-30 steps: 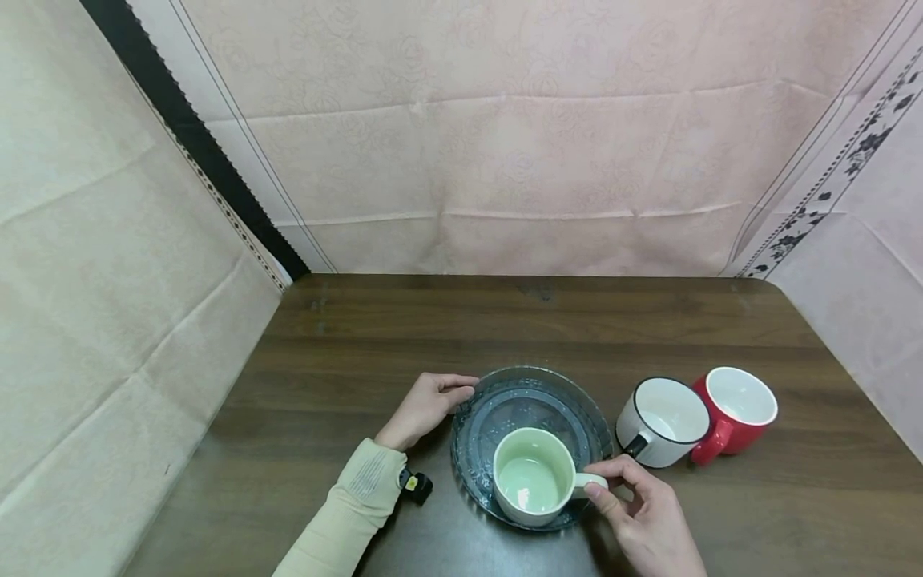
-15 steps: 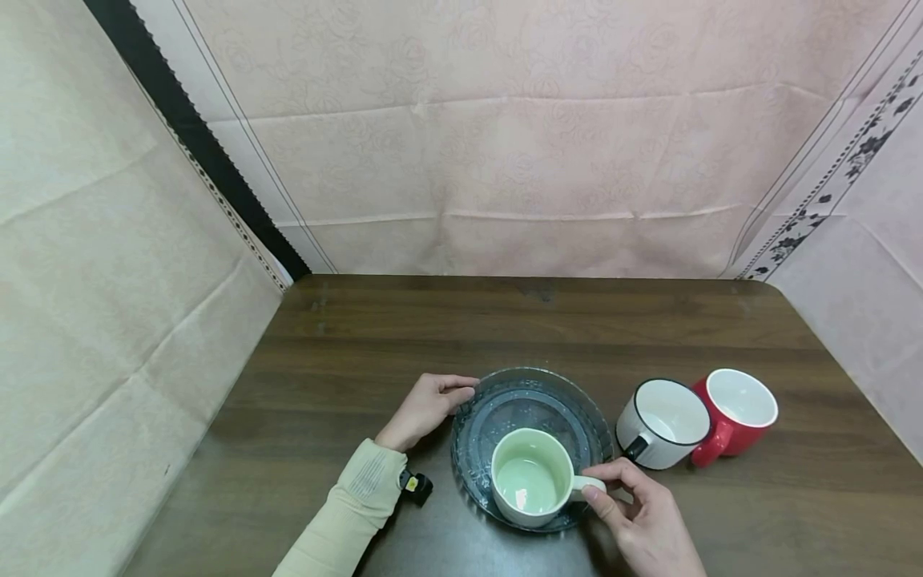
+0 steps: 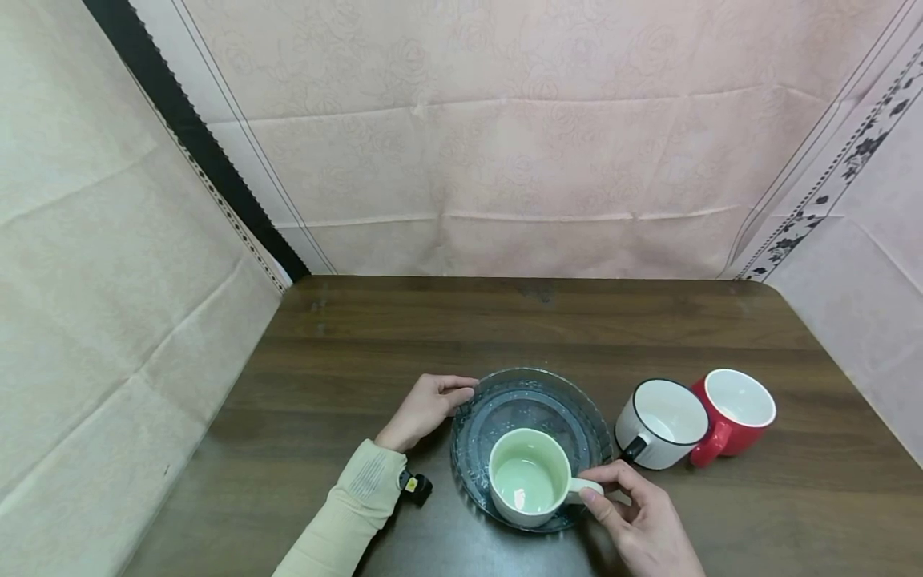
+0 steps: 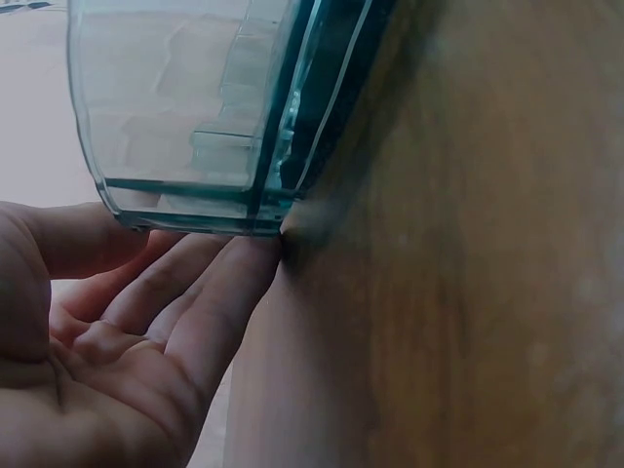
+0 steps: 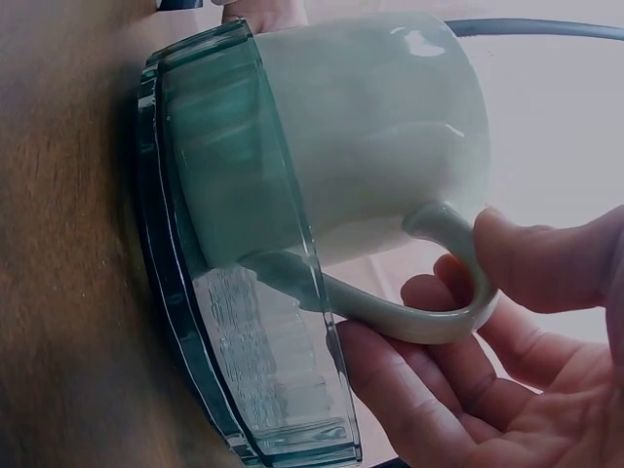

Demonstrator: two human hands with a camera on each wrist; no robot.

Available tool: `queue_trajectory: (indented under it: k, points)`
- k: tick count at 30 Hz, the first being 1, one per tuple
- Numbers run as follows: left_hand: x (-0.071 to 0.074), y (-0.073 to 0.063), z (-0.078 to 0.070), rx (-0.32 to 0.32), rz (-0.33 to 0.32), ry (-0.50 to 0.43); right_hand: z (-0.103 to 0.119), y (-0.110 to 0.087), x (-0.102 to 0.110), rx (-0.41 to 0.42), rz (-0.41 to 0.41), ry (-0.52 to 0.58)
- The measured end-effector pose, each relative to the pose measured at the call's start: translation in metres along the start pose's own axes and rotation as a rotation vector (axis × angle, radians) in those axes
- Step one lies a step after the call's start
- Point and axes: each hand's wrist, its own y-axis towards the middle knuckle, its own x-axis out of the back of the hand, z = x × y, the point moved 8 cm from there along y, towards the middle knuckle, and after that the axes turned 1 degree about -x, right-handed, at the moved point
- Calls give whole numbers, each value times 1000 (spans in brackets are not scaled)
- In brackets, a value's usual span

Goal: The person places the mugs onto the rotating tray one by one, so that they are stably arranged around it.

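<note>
A pale green mug [image 3: 530, 478] sits upright inside a round, clear bluish glass dish [image 3: 479, 425], near its front side. My right hand [image 3: 642, 513] pinches the mug's handle between thumb and fingers; in the right wrist view the handle [image 5: 444, 322] reaches over the dish's rim. On the dish's left side, my left hand [image 3: 425, 409] rests its fingertips against the outer wall. The left wrist view has the thumb and fingers [image 4: 229, 292] touching the glass wall [image 4: 166, 117], without wrapping round it.
Right of the dish stands a white mug [image 3: 659, 425] with a dark rim and black handle. A red mug [image 3: 739, 413] with a white inside adjoins it. All stand on a brown wooden table [image 3: 404, 320], with pale cloth [image 3: 490, 160] hanging behind.
The green mug and my right hand have shifted very slightly left within the dish. My left hand and the dish stay in place.
</note>
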Motion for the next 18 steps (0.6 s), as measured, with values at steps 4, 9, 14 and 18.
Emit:
queue_trajectory:
  k: [4,9,14,18]
  points:
    - [0,1,1,-1,-1,-9,-1,0,0,-15,8,-6]
    - [0,0,0,5,-2,-8,0,0,0,-14,8,-13]
    - [0,-1,-1,9,-2,2,5,0,0,74,5,-30]
    - [0,-1,-1,13,-3,12,7,-1,-2,124,16,-25]
